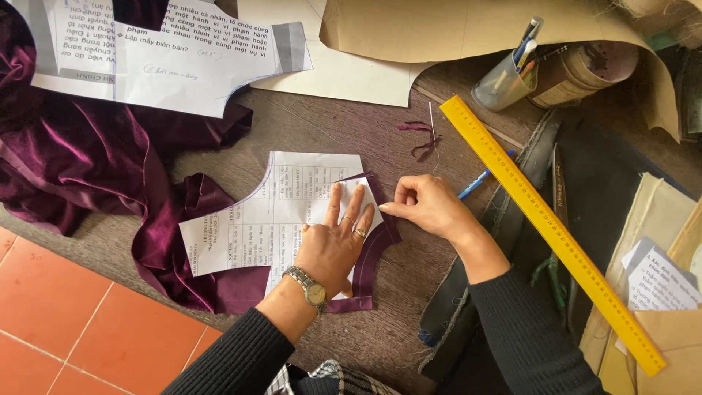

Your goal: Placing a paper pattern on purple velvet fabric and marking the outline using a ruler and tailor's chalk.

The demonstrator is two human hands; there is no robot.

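While the left hand lies flat, fingers spread, on the printed white paper pattern piece over purple velvet fabric, the right hand, at three o'clock, pinches the pattern's edge; a long yellow plastic ruler lies beyond.

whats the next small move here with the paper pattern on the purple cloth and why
Probably run the right hand along the pattern's right edge. The left hand lies flat on the paper pattern, pinning it to the purple velvet, and the right fingertips pinch at that edge, where cloth shows past the paper.
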